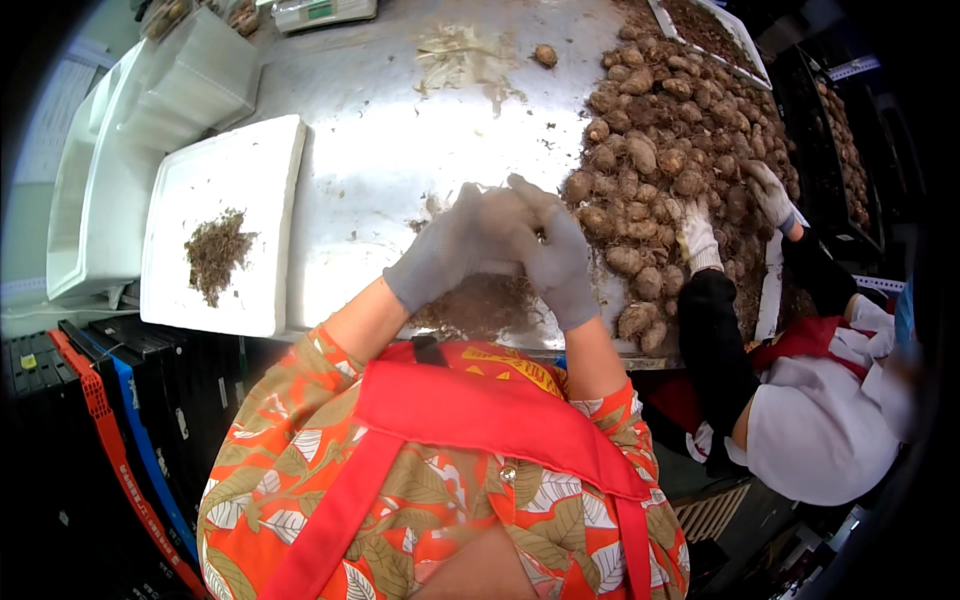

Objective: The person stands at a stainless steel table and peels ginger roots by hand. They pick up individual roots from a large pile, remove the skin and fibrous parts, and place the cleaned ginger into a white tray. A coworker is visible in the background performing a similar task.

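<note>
My left hand (442, 247) and my right hand (555, 255), both in grey knit gloves, come together above the metal table (360, 172). Between them is a blurred brown root vegetable (504, 214), seemingly a taro corm, with fingers of both hands around it. Below the hands, near the table's front edge, lies a dark heap of fibrous root debris (480, 307). To the right of my right hand spreads a large pile of hairy brown corms (641, 154). One single corm (545, 55) lies apart on the table's far part.
A white foam board (281, 225) with a clump of root fibres (217, 255) lies at left, beside translucent plastic bins (187, 75). A scale (322, 11) stands at the back. At right, a co-worker's gloved hands (699, 236) reach into the pile. Black crates (847, 150) stand beyond.
</note>
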The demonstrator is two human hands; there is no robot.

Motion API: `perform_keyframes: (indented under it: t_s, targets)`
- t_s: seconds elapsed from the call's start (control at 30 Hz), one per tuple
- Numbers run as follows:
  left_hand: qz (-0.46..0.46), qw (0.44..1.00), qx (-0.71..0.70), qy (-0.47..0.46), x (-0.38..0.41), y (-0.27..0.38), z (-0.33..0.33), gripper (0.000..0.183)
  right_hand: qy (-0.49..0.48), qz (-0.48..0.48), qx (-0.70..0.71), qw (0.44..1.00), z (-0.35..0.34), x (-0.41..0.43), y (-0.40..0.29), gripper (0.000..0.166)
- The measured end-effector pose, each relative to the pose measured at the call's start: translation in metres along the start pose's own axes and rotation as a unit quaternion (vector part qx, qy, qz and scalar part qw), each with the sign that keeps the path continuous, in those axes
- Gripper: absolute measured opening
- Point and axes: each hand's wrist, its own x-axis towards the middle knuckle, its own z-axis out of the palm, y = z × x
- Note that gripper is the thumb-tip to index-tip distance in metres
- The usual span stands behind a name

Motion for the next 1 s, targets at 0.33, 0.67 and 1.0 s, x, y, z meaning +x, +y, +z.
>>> perform_keyframes:
  t_s: [0.33, 0.67, 1.0]
  targets:
    - [0.132, 0.833, 0.530, 0.084, 0.003, 0.000, -0.001, 0.059, 0.006, 0.191, 0.245, 0.950, -0.001, -0.009, 0.011, 0.031]
    - [0.025, 0.942, 0.270, 0.196, 0.039, 0.000, -0.066, 0.041, -0.029, 0.179, -0.120, 0.976, -0.041, -0.051, 0.049, 0.037]
    - [0.144, 0.960, 0.062, 0.232, 0.153, 0.100, -0.092, 0.048, 0.150, 0.239, -0.198, 0.939, -0.110, -0.054, 0.089, 0.019]
